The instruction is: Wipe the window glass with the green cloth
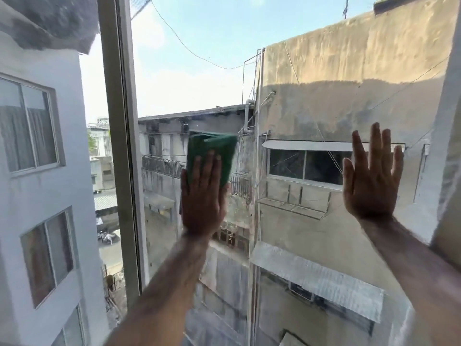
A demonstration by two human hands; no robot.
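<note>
The window glass [287,101] fills most of the view, smeared and hazy in its lower half. My left hand [202,196] lies flat against it, pressing a folded green cloth [212,151] to the pane; the cloth sticks out above my fingertips. My right hand [371,178] rests flat on the glass further right, fingers spread and pointing up, holding nothing. Both forearms reach up from the bottom of the view.
A pale vertical window frame [119,146] stands just left of the cloth; the gap beyond it looks open to the outside. A wall or frame edge [449,171] borders the pane at the right. Through the glass are neighbouring buildings and a street far below.
</note>
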